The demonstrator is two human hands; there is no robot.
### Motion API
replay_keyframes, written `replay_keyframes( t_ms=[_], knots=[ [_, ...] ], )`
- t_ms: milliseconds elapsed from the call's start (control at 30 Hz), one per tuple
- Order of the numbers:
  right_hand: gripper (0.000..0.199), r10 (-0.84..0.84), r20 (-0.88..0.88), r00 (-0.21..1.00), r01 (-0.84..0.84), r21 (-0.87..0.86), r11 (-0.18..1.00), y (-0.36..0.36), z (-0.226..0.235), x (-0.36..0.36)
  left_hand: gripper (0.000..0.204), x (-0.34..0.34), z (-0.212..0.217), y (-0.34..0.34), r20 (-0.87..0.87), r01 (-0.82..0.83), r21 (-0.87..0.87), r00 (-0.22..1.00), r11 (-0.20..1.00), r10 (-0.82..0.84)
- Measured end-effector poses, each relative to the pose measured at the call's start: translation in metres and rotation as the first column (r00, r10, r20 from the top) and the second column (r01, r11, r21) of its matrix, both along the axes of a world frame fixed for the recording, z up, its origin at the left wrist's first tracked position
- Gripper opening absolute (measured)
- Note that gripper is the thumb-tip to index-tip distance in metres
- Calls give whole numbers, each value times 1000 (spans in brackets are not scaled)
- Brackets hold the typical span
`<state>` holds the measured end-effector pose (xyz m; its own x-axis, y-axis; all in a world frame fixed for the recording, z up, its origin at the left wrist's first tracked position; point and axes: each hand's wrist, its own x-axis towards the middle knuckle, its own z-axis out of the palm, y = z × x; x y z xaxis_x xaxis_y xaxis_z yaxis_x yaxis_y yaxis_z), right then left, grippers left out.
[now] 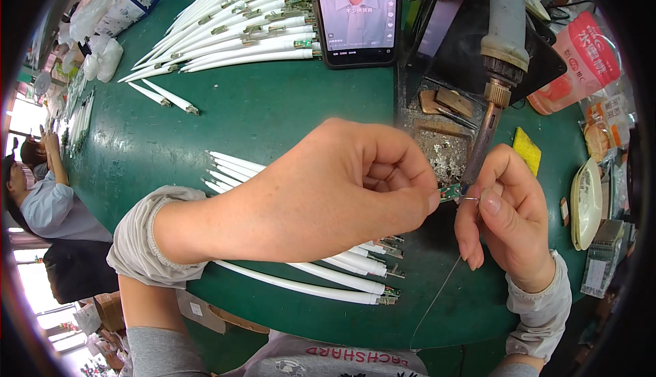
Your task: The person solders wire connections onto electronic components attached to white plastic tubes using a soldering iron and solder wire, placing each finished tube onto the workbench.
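Observation:
Pinched in my left hand (328, 192) is a small green circuit board (449, 192), whose end sticks out past the fingertips. The tip of a soldering iron (480, 148), mounted pointing downward, meets or nearly meets the board's outer end. My right hand (511, 213) is closed on a thin solder wire (441, 289), which trails down toward the table's front edge. The wire's short end points at the board by the iron tip. Below and behind my left hand lie several white tubes (301, 283) with small boards at their ends; my hand hides part of them.
A large fan of white tubes (232, 32) lies at the far left of the green table (157, 151). A phone (355, 18) stands behind. Around the iron are a solder-spattered tray (447, 146), a yellow sponge (527, 150) and a pink packet (581, 63). Another person (48, 196) sits far left.

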<state>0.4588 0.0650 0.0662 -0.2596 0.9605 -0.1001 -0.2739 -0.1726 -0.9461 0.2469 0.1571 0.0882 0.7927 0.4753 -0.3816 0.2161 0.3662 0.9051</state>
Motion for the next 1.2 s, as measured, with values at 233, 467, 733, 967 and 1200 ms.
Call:
replay_keyframes(
  t_ms=[233,467,733,967,1200],
  knots=[
    [15,-49,58,997,47,29,998,-3,2,-4,7,2,-3,0,75,23,64,997,998,-28],
    [15,-122,112,986,111,96,989,-6,5,-10,5,1,-3,-3,99,18,117,995,993,-30],
    [17,-147,122,982,136,95,986,-8,4,-12,4,2,-3,-3,132,29,68,991,997,-38],
    [18,-120,114,986,103,147,984,-8,2,-8,4,-1,0,-9,50,83,87,995,993,-88],
    [16,-104,94,990,90,136,987,-5,-7,-5,7,-2,-3,-14,14,111,266,993,958,-119]
  ],
)
